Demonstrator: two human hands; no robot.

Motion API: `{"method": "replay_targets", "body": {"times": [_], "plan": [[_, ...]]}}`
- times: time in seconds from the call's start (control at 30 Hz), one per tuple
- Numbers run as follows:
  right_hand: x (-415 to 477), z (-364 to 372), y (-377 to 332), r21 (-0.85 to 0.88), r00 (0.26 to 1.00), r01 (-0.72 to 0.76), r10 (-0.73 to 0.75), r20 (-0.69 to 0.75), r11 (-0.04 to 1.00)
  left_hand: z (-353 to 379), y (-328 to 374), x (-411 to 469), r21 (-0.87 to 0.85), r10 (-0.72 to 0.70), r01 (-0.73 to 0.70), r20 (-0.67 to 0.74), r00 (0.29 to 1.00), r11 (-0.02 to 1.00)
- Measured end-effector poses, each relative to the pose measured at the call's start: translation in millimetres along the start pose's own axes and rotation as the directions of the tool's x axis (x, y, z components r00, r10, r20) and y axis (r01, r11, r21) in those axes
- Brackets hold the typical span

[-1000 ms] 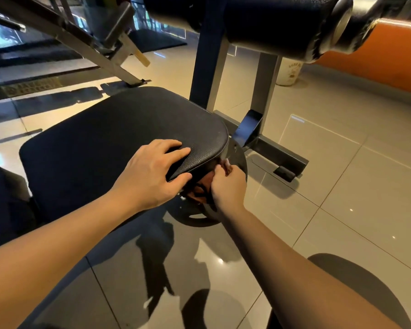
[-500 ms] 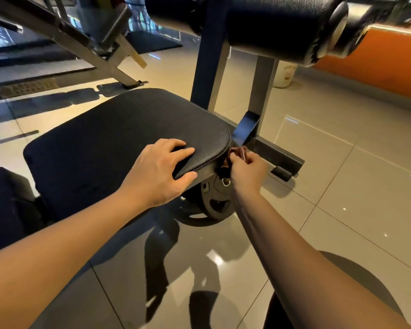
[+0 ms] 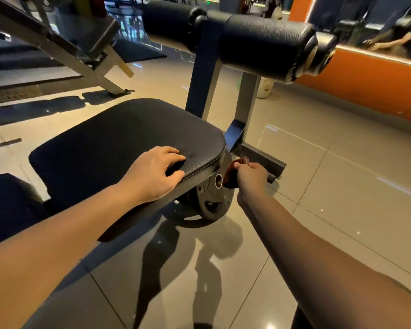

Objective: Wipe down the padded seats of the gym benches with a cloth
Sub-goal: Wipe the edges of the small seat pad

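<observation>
Floor [image 3: 330,191]: one seat [image 3: 119,143], one cloth [image 3: 228,174], two hands [image 3: 152,176] [image 3: 252,178]

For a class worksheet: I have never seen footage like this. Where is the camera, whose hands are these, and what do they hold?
No robot here, only a person. The camera sits on the person's head and looks down, so both forearms reach in from below. The left hand rests on the corner of a gym bench's black padded seat. The right hand grips a dark crumpled cloth beside the seat's edge, next to a weight plate. A padded roller crosses the top; the floor is tiled.
</observation>
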State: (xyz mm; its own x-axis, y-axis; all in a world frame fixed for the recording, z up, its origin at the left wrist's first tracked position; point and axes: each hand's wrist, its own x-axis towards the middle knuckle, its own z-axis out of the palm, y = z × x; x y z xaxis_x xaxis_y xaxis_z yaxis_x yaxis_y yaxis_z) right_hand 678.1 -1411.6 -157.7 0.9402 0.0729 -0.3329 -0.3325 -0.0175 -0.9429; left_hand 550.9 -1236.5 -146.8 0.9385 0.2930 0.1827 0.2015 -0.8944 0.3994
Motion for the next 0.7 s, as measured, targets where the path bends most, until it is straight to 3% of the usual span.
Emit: {"method": "replay_targets", "body": {"times": [0.2, 0.37, 0.47, 0.57, 0.7], "plan": [[-37.2, 31.3, 18.9, -0.013, 0.996, 0.088, -0.088, -0.021, 0.996, -20.8, -2.2, -20.0, 0.068, -0.081, 0.074, 0.092, 0.992, 0.995], [-103.4, 19.9, 26.2, 0.069, 0.985, -0.069, 0.057, 0.163, 0.995, -46.3, -6.7, -52.2, -0.049, -0.098, 0.112, 0.231, 0.968, 0.993], [-144.3, 13.0, 31.1, 0.117, 0.986, -0.104, 0.087, 0.140, 0.988, -66.1, -14.8, -81.3, -0.147, -0.120, 0.161, 0.257, 0.959, 0.976], [-187.1, 6.8, 34.1, 0.201, 0.986, -0.143, 0.123, 0.110, 0.969, -83.6, -9.6, -115.7, -0.315, -0.030, 0.105, 0.233, 0.972, 0.943], [-259.4, 2.0, 33.4, 0.205, 0.971, -0.184, 0.145, 0.192, 0.961, -100.0, 9.8, -176.0, -0.412, 0.164, -0.057, 0.228, 0.960, 0.909]]}}
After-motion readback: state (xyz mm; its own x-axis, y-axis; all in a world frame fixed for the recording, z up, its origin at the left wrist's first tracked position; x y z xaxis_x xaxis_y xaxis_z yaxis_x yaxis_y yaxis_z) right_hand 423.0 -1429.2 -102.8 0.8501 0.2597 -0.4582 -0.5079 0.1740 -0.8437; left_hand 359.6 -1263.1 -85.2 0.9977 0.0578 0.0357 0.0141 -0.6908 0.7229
